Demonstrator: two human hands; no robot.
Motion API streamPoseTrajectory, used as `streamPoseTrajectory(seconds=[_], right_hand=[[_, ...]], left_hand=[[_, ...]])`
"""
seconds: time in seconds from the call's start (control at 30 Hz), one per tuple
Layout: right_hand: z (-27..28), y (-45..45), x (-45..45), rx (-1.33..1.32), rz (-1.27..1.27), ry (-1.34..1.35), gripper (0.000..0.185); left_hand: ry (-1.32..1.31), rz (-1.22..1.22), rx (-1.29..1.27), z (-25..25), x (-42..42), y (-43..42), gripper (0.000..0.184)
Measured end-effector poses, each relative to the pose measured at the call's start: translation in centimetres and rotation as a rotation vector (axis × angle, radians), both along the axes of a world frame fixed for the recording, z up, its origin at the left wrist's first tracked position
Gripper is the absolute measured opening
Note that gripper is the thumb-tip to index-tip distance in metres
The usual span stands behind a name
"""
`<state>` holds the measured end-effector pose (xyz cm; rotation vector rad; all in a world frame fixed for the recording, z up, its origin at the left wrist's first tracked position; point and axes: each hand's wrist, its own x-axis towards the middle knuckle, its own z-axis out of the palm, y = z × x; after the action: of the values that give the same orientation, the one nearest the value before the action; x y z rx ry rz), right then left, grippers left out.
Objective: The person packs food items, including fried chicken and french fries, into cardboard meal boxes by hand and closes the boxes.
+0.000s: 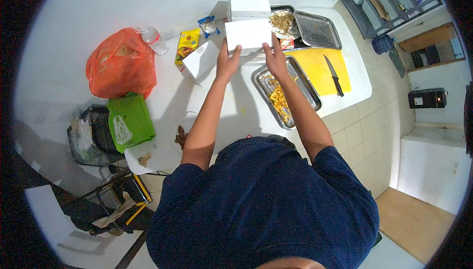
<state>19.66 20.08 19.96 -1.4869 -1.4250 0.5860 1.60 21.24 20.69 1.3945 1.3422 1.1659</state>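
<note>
A closed white box (pixel 249 35) is held between my two hands over the far side of the white table. My left hand (pixel 228 60) grips its left end, thumb on the near edge. On the opposite end my right hand (pixel 275 58) does the same. Just behind it stands another white box (pixel 249 4). A white carton (pixel 202 62) sits left of my left hand. Below my right forearm lies a metal tray (pixel 315 102) holding yellow fries (pixel 279 102).
A knife (pixel 335 78) rests on a yellow cutting board (pixel 318 79) at the right. Beyond it are an empty-looking metal tray (pixel 318 30) and a heap of pale food (pixel 283 21). Leftward stand an orange bag (pixel 120 67), a plastic bottle (pixel 155 41) and a green bag (pixel 132 121).
</note>
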Motion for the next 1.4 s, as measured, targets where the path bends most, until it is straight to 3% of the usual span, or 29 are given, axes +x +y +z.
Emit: streamPoseTrajectory(seconds=[0.1, 0.2, 0.33, 0.4, 0.6, 0.73, 0.77, 0.87, 0.9, 1.0, 1.13, 1.4], right_hand=[[0.7, -2.0, -0.9, -0.116, 0.022, 0.185, 0.059], [1.2, -4.5, -1.8, -0.151, 0.054, 0.158, 0.056], [1.0, -7.9, -3.0, -0.248, 0.153, 0.420, 0.054], [-0.4, -9.0, -3.2, -0.284, 0.211, 0.583, 0.055], [-4.0, -13.0, -2.9, -0.543, 0.341, 0.597, 0.056], [-6.6, -15.1, -3.3, -0.711, 0.336, 0.548, 0.053], [-7.2, -15.7, -3.5, -0.745, 0.302, 0.551, 0.051], [-9.3, -17.3, -3.8, -0.874, 0.242, 0.612, 0.051], [-9.7, -17.7, -3.9, -0.894, 0.223, 0.639, 0.050], [-12.1, -18.4, -2.5, -0.922, 0.139, 0.754, 0.048], [-13.1, -18.7, -1.6, -0.855, 0.049, 0.975, 0.047], [-12.7, -18.7, -3.0, -0.801, 0.156, 1.004, 0.046]], left_hand=[[-0.013, -0.004, 0.016, 0.5, -0.7, -2.9, 0.058], [-0.286, 0.090, -0.143, -0.7, -1.3, -5.9, 0.055], [-0.482, 0.172, -0.365, -1.4, -3.8, -10.4, 0.055], [-0.493, 0.249, -0.367, -1.6, -4.8, -12.7, 0.042], [-0.649, 0.182, -0.494, -10.1, -9.0, -18.7, 0.030], [-0.484, 0.305, -0.544, -12.4, -9.3, -21.3, 0.061], [-0.483, 0.296, -0.589, -12.2, -9.7, -21.8, 0.077], [-0.544, 0.229, -0.650, -14.1, -11.0, -23.4, 0.084], [-0.466, 0.309, -0.625, -13.9, -10.9, -23.8, 0.087], [-0.354, 0.302, -0.587, -16.2, -13.3, -24.6, 0.089], [-0.364, 0.166, -0.644, -14.0, -16.0, -24.8, 0.090], [-0.171, 0.058, -0.630, -15.8, -14.2, -22.9, 0.088]])
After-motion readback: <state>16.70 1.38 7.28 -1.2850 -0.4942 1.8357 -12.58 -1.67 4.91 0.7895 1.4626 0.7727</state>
